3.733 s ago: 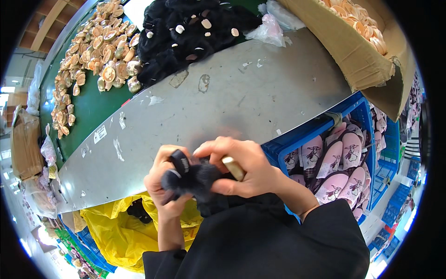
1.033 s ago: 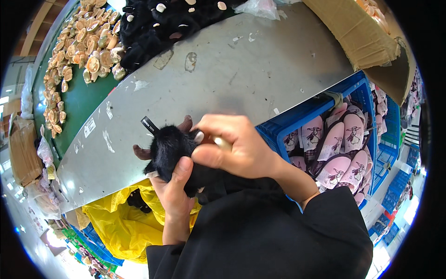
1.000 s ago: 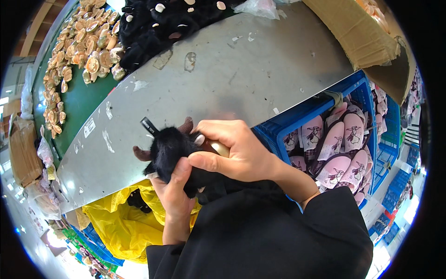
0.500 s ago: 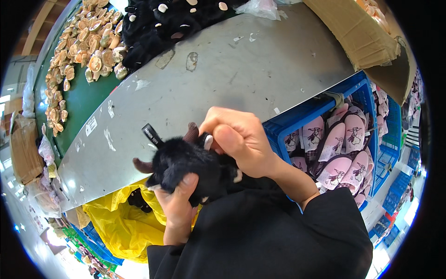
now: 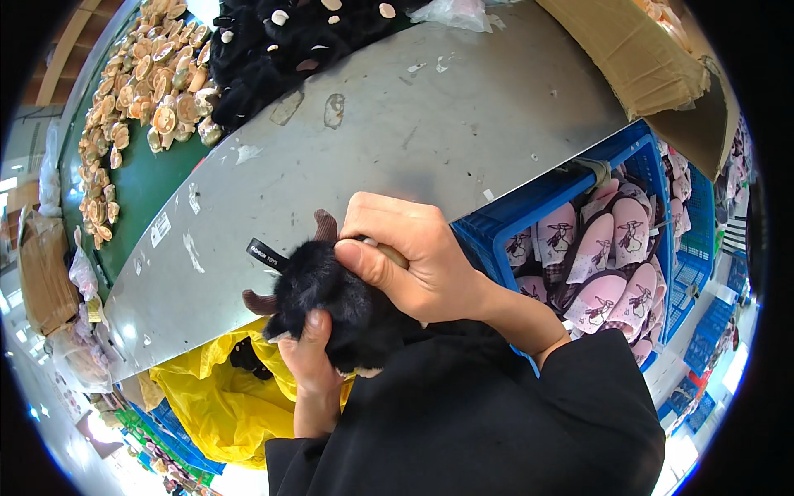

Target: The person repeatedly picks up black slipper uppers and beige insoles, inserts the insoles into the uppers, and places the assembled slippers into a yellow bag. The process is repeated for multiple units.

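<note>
A black plush toy [image 5: 351, 310] with two brown ribbed horns and a black fabric tag [image 5: 268, 255] is held in front of my body, over the near edge of the metal table. My left hand [image 5: 308, 355] grips it from below, thumb pressed into the fur beside the lower horn. From the upper right my right hand [image 5: 405, 260] closes on the toy next to the other horn, thumb and bent index finger pinching the fur there. What lies inside that pinch is mostly hidden by the fingers.
Black plush pieces [image 5: 285, 50] heap at the table's far side, beside many beige-and-clear small parts [image 5: 165, 83] on a green surface. A blue crate [image 5: 496, 236] of pink slippers stands right, below a cardboard box [image 5: 628, 62]. A yellow bag [image 5: 207, 405] lies lower left.
My right hand has shifted slightly left and turned, its thumb now pressing onto the toy's fur. The toy has tilted a little, and its white-lined ear is now covered by my fingers.
</note>
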Demonstrator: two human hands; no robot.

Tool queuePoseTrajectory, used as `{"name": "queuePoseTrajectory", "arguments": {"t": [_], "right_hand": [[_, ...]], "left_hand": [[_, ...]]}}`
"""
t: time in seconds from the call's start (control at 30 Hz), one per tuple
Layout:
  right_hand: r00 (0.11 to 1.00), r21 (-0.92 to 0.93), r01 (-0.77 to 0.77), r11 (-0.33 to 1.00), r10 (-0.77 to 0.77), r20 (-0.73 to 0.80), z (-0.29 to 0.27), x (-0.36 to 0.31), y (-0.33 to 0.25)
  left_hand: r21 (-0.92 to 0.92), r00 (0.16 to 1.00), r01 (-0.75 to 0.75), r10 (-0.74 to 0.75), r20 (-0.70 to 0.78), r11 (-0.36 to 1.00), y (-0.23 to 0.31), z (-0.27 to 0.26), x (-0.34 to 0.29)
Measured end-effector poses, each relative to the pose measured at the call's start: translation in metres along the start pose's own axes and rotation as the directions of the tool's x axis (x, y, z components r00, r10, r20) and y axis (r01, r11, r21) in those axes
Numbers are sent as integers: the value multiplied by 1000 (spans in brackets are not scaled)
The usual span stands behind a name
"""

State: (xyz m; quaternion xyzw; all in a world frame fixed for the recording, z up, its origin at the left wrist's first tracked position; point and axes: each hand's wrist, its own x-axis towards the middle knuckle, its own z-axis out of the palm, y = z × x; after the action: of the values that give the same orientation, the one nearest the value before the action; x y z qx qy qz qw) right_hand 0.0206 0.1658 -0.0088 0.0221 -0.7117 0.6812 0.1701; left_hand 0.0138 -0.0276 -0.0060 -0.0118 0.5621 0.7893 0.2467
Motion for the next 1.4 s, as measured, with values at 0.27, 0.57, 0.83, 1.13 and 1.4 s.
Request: {"name": "queuePoseTrajectory", "arguments": {"t": [0.27, 0.57, 0.83, 1.13, 1.4], "right_hand": [[997, 15, -80, 997, 80, 16, -3, 5, -3], [990, 30, -139, 990, 138, 31, -4, 10, -5], [975, 179, -220, 959, 219, 23, -3, 6, 0], [992, 89, -117, 989, 120, -33, 0, 5, 1], [987, 56, -135, 989, 140, -79, -6, 8, -4]], "left_hand": [[-8, 988, 77, -78, -137, 997, -1, -8, 7], [-111, 998, -6, 13, 66, 994, -2, -3, 15], [8, 1000, 1, -1, -25, 1000, 2, 8, 12], [-194, 996, 89, -93, -11, 977, -4, -6, 9], [249, 996, -21, 43, -82, 968, -6, -11, 13]]}}
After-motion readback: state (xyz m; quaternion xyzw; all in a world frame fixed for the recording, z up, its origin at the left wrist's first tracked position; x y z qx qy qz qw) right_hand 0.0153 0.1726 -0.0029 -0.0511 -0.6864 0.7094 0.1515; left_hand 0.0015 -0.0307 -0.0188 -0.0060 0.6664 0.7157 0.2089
